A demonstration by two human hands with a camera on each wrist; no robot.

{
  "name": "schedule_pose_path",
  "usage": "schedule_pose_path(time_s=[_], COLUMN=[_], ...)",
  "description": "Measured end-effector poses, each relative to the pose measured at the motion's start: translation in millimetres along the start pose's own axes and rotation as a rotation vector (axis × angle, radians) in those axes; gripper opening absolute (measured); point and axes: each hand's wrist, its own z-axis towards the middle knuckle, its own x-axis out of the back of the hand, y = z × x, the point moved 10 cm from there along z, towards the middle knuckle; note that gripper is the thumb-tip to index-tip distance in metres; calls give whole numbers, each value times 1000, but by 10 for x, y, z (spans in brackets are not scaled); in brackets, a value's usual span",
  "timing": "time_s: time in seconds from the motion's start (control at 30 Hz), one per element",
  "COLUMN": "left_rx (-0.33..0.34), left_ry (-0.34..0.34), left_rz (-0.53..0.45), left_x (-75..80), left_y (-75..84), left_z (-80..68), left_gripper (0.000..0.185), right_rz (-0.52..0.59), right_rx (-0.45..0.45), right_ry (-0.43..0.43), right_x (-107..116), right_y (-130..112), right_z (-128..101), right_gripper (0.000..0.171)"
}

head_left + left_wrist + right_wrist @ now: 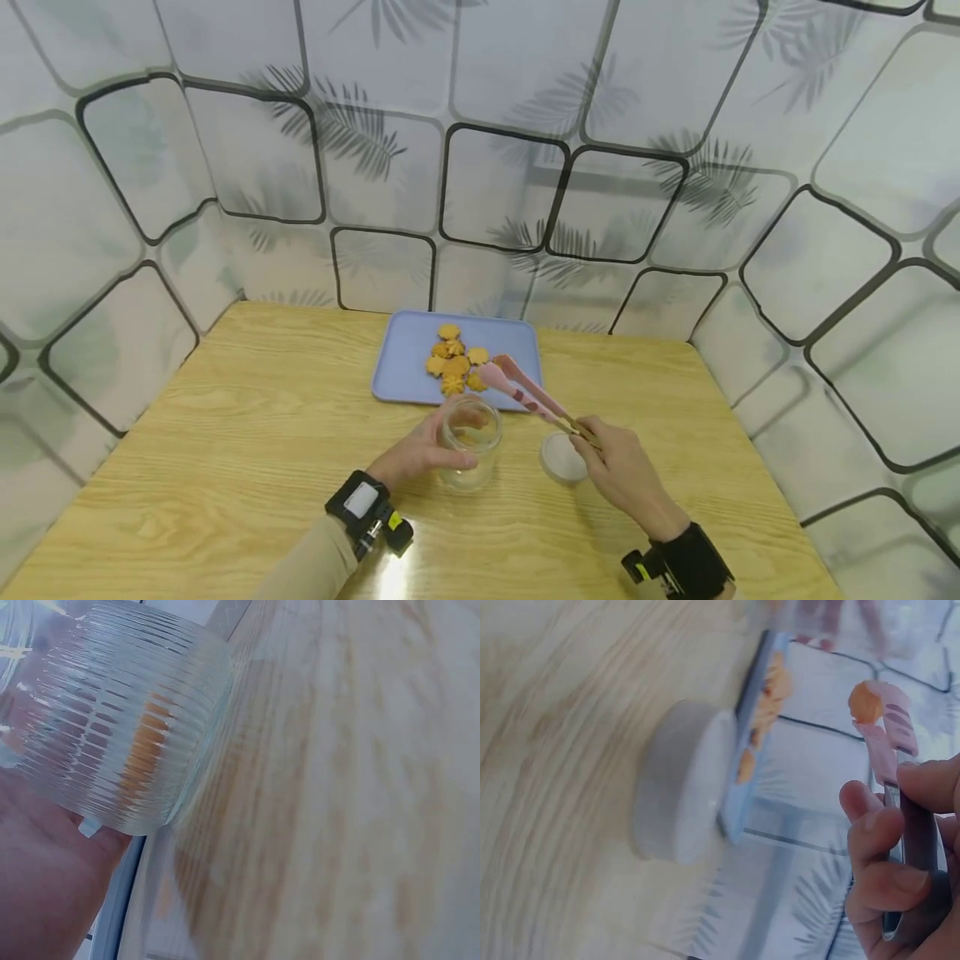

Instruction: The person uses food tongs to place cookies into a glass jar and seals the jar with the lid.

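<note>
My left hand (pixel 420 457) grips a ribbed glass jar (pixel 470 442) that stands on the wooden table (pixel 225 467); up close, the jar (pixel 124 727) fills the left wrist view against my palm (pixel 45 885). My right hand (pixel 618 471) holds pink tongs (pixel 525 390) whose tips reach over the blue tray (pixel 408 354) beside a pile of orange biscuits (pixel 454 359). In the right wrist view the tongs (pixel 889 727) pinch one orange biscuit (pixel 865 702). A white lid (pixel 562 459) lies on the table between the jar and my right hand, and the lid (pixel 682 780) appears there too.
The tray sits at the far middle of the table, against a wall (pixel 480 150) with a leaf-and-tile pattern. Walls close in on the left and right sides too. Bare wood spreads to the left of the jar.
</note>
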Motion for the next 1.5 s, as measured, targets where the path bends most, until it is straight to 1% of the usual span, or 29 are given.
schedule_pose_path(time_s=[0.03,0.1,0.2,0.33,0.5,0.6,0.77,0.9,1.0,1.2,1.3,1.5], left_rx=[0,9,44,78,76,74,80,99,96,95,100,89], left_ry=[3,4,6,15,34,32,20,19,12,13,15,21], left_rz=[2,0,-1,-8,1,8,-12,-27,-39,-44,-33,-13], left_x=[1,4,-2,-5,19,26,16,9,4,3,8,21], left_y=[2,-8,-29,-43,-37,-45,-67,-75,-61,-70,-82,-64], left_z=[-7,-17,-30,-31,-34,-33,-37,-38,-36,-42,-39,-36], left_gripper=[80,80,79,80,82,82,83,85,88,88,85,86], right_rz=[32,85,164,210,232,231,220,174,141,139,133,112], right_rx=[9,53,118,182,227,233,218,228,252,245,252,270], right_ry=[6,14,-1,-16,5,15,11,26,39,22,22,32], right_x=[39,111,166,173,147,131,113,133,149,127,128,142], right_y=[-29,-108,-217,-325,-387,-389,-384,-421,-469,-476,-486,-512], right_z=[-41,-121,-251,-402,-490,-505,-511,-508,-500,-512,-526,-530], right_gripper=[16,16,15,18,22,21,18,21,23,22,22,25])
